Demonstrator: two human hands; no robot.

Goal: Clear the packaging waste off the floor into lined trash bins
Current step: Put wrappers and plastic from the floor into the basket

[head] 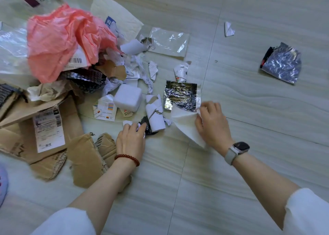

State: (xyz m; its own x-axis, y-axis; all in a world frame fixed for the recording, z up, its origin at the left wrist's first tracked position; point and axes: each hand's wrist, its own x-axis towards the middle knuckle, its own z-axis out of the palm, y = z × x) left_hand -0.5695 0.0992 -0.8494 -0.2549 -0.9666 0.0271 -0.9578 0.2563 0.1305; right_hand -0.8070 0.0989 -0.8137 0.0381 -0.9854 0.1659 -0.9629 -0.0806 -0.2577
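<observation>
Packaging waste lies scattered over a pale tiled floor [249, 110], thickest toward its far left corner. A crumpled pink plastic bag [58, 42] tops that heap, with torn brown cardboard [53, 128] bearing a white shipping label spread along the left edge and a white padded mailer [115, 12] behind the bag.

Nearer the middle sit a white foam block [127, 97], a clear plastic sleeve [169, 41], several crumpled paper scraps, and a torn white paper roll [155, 116] just beside the foam. A shiny foil wrapper [181, 95] lies flat right of the roll. Well apart, toward the far right edge, rest a second silver foil pouch [282, 65] and a small white paper scrap [229, 29].

The left hand [131, 140], a red bead bracelet on its wrist, reaches down with fingers curled onto small white and dark scraps [142, 127] at the foot of the paper roll; its fingertips are hidden, so whether it grips them cannot be told for sure, though they bunch under the fingers. The right hand [211, 122], a smartwatch on its wrist, pinches the upper corner of a white paper sheet [185, 122] between thumb and fingers, and the sheet's edge overlaps the foil wrapper's near corner. No bin shows in view.
</observation>
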